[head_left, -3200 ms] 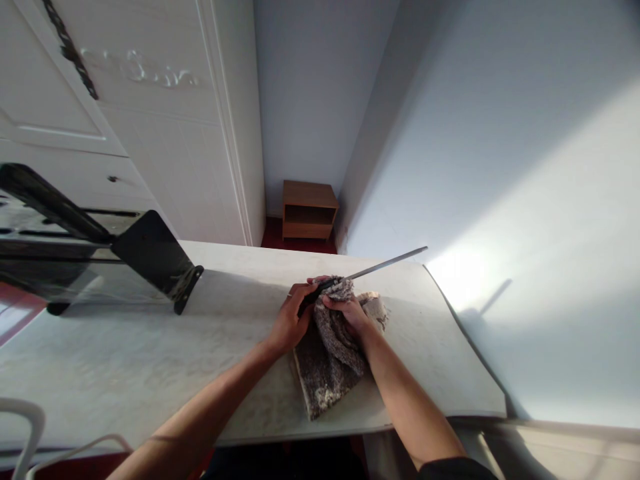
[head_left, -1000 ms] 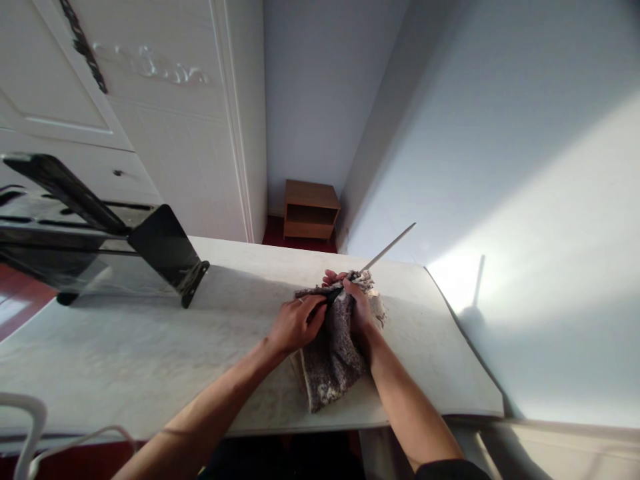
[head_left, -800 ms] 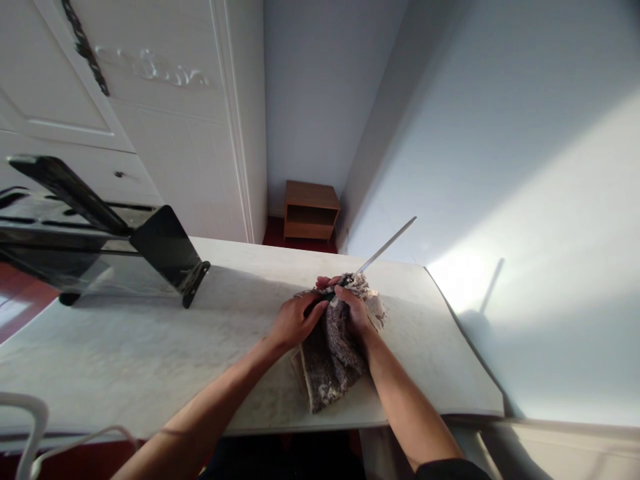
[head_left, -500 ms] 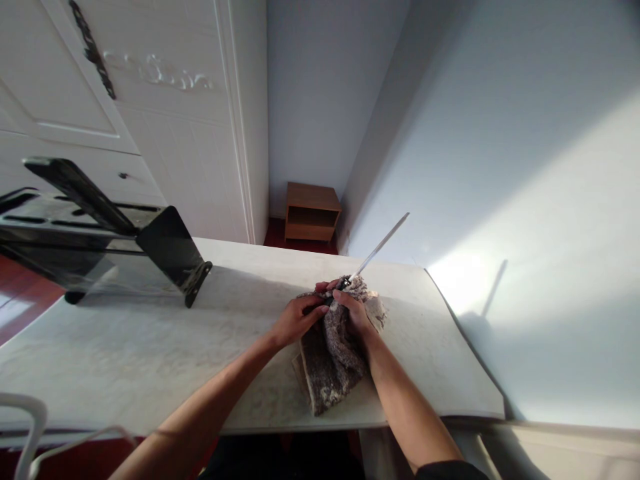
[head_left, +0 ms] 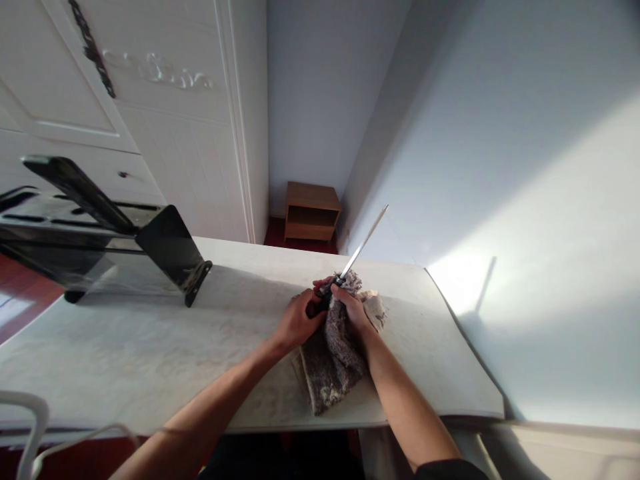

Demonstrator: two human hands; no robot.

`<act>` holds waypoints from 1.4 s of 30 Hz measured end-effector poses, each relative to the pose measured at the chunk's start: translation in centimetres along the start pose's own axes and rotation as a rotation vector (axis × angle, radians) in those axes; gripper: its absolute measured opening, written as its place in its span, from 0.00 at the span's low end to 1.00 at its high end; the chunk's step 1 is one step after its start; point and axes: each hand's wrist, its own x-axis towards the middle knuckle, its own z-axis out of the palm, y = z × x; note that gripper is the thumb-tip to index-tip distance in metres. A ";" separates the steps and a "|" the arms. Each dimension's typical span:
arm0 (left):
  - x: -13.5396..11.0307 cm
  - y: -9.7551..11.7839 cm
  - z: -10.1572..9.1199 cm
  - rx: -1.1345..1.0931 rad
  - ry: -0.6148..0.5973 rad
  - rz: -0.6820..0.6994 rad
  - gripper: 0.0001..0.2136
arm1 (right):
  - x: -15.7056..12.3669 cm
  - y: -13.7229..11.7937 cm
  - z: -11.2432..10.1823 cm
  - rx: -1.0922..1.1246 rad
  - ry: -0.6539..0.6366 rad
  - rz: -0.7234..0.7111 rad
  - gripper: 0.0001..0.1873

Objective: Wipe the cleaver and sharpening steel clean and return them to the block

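Note:
A honing steel point(head_left: 364, 242), a slim metal rod with a dark handle, points up and away to the right above the counter. Its handle is mostly hidden by my fingers and the cloth. My left hand point(head_left: 301, 320) is closed around the rear of the handle. My right hand point(head_left: 353, 308) grips a brown-grey fluffy towel point(head_left: 333, 380), bunched against the front of the handle near the rod's base, with the thumb on top. The towel's lower part hangs down onto the counter between my forearms.
A pale countertop point(head_left: 240, 313) lies beneath my hands. At left stands a black knife block point(head_left: 167, 250) with a dark handle point(head_left: 83, 193) sticking up. A wall point(head_left: 540, 200) borders the right. Beyond are a white cupboard point(head_left: 195, 153) and a small wooden cabinet point(head_left: 313, 197).
The honing steel has shifted left and tilted more upright, its tip moving left and slightly up. My left hand has turned a little around the handle. The towel's lower part stays put.

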 end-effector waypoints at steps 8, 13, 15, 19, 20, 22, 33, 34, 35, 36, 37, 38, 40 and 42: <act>-0.7 -0.5 0.3 0.233 0.039 0.119 0.12 | 0.2 0.1 -0.1 -0.025 0.022 -0.020 0.12; -0.3 -0.8 0.3 0.040 0.012 0.087 0.15 | 0.1 -0.1 0.0 -0.003 0.038 -0.016 0.13; -0.1 -0.6 0.0 -0.076 0.000 0.045 0.14 | 0.1 -0.1 0.0 0.005 0.041 -0.012 0.15; 0.1 0.1 -0.5 -0.293 -0.036 -0.029 0.14 | 0.0 0.1 -0.2 0.029 0.026 0.026 0.19; 0.1 0.3 -0.5 -0.349 -0.044 -0.055 0.15 | 0.0 0.1 -0.2 0.041 0.025 0.036 0.20; 0.1 0.5 -0.5 -0.464 -0.045 -0.099 0.17 | 0.0 0.2 -0.2 0.067 0.032 0.036 0.21; 0.1 1.7 -1.8 -0.815 0.141 -0.129 0.13 | 0.2 0.0 0.0 0.045 0.226 -0.017 0.18; 0.2 1.9 -2.1 -0.835 0.158 -0.121 0.13 | 0.2 0.0 -0.1 0.057 0.217 -0.014 0.18; 0.3 2.1 -2.3 -0.854 0.171 -0.111 0.13 | 0.1 0.0 -0.1 0.073 0.207 -0.015 0.18; 0.4 2.3 -2.6 -0.870 0.182 -0.101 0.13 | 0.2 0.0 -0.1 0.091 0.198 -0.019 0.18; 0.5 2.4 -2.8 -0.885 0.192 -0.093 0.13 | 0.2 -0.1 -0.2 0.106 0.191 -0.023 0.19; 0.5 2.5 -3.1 -0.898 0.206 -0.088 0.13 | 0.2 -0.1 -0.2 0.120 0.185 -0.024 0.19; 0.5 2.6 -3.7 -0.922 0.247 -0.083 0.12 | 0.2 -0.2 -0.3 0.140 0.185 -0.021 0.19; 0.3 2.6 -4.4 -0.949 0.303 -0.079 0.12 | 0.3 -0.2 -0.3 0.157 0.196 -0.017 0.19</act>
